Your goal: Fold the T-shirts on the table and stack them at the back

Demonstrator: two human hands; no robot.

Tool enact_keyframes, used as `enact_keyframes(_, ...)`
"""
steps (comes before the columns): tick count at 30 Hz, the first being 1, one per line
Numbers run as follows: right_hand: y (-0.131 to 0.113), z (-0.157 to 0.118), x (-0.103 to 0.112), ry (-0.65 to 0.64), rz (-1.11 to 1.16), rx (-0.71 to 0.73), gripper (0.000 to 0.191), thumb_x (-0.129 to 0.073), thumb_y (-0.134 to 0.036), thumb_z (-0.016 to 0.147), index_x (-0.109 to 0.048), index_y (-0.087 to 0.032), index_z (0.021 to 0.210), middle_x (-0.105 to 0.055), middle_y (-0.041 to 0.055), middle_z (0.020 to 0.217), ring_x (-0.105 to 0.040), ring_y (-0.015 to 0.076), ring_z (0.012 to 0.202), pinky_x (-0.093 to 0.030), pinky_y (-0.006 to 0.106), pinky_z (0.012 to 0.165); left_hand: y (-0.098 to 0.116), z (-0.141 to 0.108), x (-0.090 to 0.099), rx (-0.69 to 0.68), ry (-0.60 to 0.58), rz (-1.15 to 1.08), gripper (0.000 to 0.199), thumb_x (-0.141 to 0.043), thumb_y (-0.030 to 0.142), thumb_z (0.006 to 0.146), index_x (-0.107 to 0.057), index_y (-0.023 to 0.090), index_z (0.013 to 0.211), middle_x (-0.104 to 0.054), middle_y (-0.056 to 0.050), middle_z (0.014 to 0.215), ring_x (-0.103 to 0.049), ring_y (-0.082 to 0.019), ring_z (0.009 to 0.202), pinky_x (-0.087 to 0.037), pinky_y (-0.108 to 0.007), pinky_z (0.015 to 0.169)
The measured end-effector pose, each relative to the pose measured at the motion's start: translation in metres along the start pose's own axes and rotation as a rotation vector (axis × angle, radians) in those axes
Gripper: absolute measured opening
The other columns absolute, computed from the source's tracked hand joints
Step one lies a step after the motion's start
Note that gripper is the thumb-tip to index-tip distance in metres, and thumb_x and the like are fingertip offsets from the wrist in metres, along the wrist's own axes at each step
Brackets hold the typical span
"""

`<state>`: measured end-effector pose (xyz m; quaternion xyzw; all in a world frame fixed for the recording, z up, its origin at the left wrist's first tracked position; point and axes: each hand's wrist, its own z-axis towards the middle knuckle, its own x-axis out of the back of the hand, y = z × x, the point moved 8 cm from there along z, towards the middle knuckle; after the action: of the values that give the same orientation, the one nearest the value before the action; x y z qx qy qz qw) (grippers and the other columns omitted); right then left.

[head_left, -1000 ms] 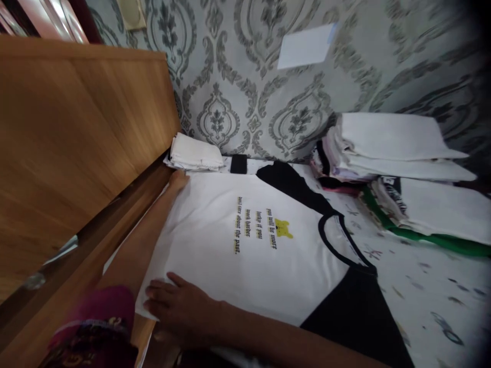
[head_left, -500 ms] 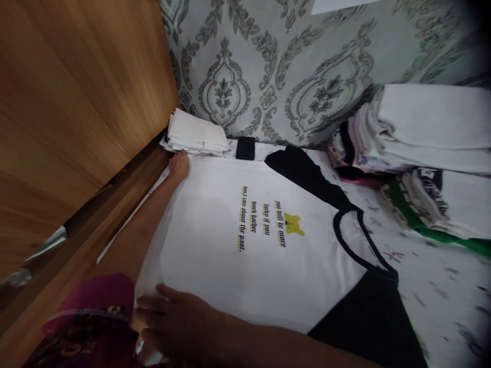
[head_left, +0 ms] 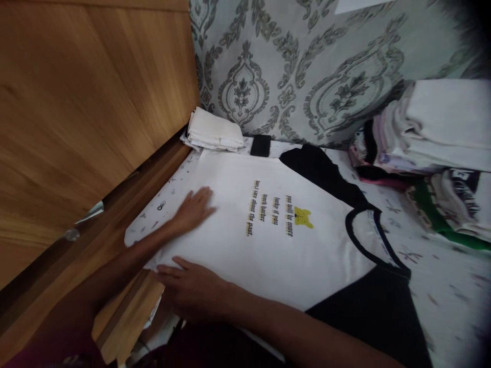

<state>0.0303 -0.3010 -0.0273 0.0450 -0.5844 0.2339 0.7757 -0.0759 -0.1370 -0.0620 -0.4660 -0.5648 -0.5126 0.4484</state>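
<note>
A white T-shirt (head_left: 218, 245) with black sleeves and a black neckband lies spread out flat, its collar to the right. It carries printed lettering and a yellow bear head. My left hand (head_left: 195, 208) rests on the shirt's lower part near the hem, palm down, fingers spread, slightly blurred. Closer to me, my right hand (head_left: 195, 289) lies at the near corner of the hem, its fingers stretched out over the fabric. Part of that hand's underside is hidden, but no cloth appears pinched in it.
Folded white cloths (head_left: 215, 130) and a small black flat object (head_left: 261, 145) lie along the patterned wall. Stacks of folded clothes (head_left: 433, 128) stand at the right. A wooden panel (head_left: 95, 102) rises on the left beside the printed sheet (head_left: 153, 209).
My left hand has left the far hem corner and come nearer, flat onto the shirt. My right hand stays by the near hem corner. The view has shifted left.
</note>
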Motion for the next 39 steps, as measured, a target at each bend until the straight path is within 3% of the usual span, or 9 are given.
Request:
enact_keyframes(3,0.002,0.003,0.002,-0.008,0.075,-0.014,0.021,-0.055,-0.027,0.097,-0.070,-0.017,0.109,-0.054,0.0111,0.148,-0.043,0.0212,0.141,-0.031,0.045,0.117,-0.054,-0.002,0.024,0.237,0.046,0.005,0.061,-0.024,0.046,0.103,-0.029,0.014,0.155,-0.022,-0.017,0.165,-0.015,-0.025,0.154,-0.010,-0.049,0.123)
enact_keyframes(5,0.005,0.005,0.008,0.036,0.168,-0.050,0.021,-0.052,-0.025,0.099,-0.069,-0.018,0.110,-0.056,0.0092,0.146,-0.048,0.0170,0.137,-0.034,0.040,0.115,-0.060,-0.010,0.034,0.287,0.083,0.026,0.061,-0.026,0.045,0.103,-0.028,0.011,0.155,-0.019,-0.019,0.166,-0.013,-0.027,0.155,-0.008,-0.052,0.123)
enact_keyframes(12,0.000,-0.003,0.028,0.100,0.319,-0.155,0.022,-0.052,-0.029,0.100,-0.069,-0.017,0.106,-0.076,0.0018,0.111,-0.065,0.0084,0.109,-0.045,0.020,0.101,0.024,-0.060,0.009,-0.059,0.025,0.008,0.059,-0.028,0.049,0.101,-0.031,0.025,0.155,-0.026,-0.007,0.165,-0.018,-0.022,0.154,-0.015,-0.048,0.124)
enact_keyframes(16,0.007,-0.038,0.040,0.105,0.144,-0.207,0.022,-0.053,-0.028,0.099,-0.068,-0.017,0.110,-0.070,0.0049,0.126,-0.060,0.0103,0.120,-0.040,0.024,0.107,-0.021,-0.062,-0.001,0.103,0.100,0.040,0.064,-0.023,0.053,0.097,-0.038,0.024,0.153,-0.032,-0.007,0.163,-0.023,-0.022,0.152,-0.021,-0.048,0.124)
enact_keyframes(20,0.066,-0.105,0.068,0.181,-0.051,-0.540,0.033,-0.051,-0.027,0.098,-0.061,-0.013,0.126,-0.056,0.0151,0.144,-0.045,0.0190,0.139,-0.033,0.040,0.115,-0.060,-0.045,0.002,0.174,0.156,0.081,0.068,-0.020,0.059,0.092,-0.041,0.031,0.151,-0.037,-0.004,0.160,-0.028,-0.022,0.150,-0.026,-0.048,0.122)
enact_keyframes(25,0.159,-0.215,0.101,0.234,-0.157,-1.089,0.038,-0.048,-0.028,0.099,-0.056,-0.012,0.133,-0.049,0.0189,0.149,-0.041,0.0257,0.142,-0.032,0.048,0.116,-0.030,-0.006,0.013,0.048,0.158,0.112,0.071,-0.018,0.056,0.094,-0.041,0.021,0.151,-0.036,-0.010,0.160,-0.027,-0.024,0.151,-0.026,-0.049,0.122)
enact_keyframes(31,0.208,-0.329,0.136,0.198,-0.292,-1.408,0.040,-0.042,-0.027,0.101,-0.056,-0.013,0.135,-0.049,0.0179,0.150,-0.039,0.0262,0.144,-0.030,0.043,0.117,-0.002,0.079,0.011,-0.049,0.094,0.061,0.065,-0.026,0.049,0.098,-0.039,0.014,0.151,-0.035,-0.016,0.160,-0.030,-0.027,0.150,-0.030,-0.050,0.119)
enact_keyframes(35,0.236,-0.366,0.168,0.279,-0.333,-1.515,0.034,-0.043,-0.021,0.099,-0.065,-0.012,0.123,-0.064,0.0150,0.132,-0.053,0.0247,0.128,-0.036,0.036,0.111,-0.019,0.143,0.018,-0.049,0.175,0.080,0.060,-0.029,0.044,0.098,-0.046,0.008,0.143,-0.043,-0.021,0.155,-0.038,-0.029,0.145,-0.034,-0.048,0.117)
enact_keyframes(39,0.297,-0.376,0.197,0.332,-0.323,-1.601,0.032,-0.047,-0.020,0.097,-0.066,-0.013,0.122,-0.065,0.0141,0.129,-0.055,0.0231,0.123,-0.038,0.032,0.106,-0.040,0.197,0.029,-0.040,0.239,0.106,0.054,-0.032,0.037,0.096,-0.050,0.005,0.136,-0.049,-0.022,0.149,-0.045,-0.029,0.140,-0.037,-0.045,0.116)
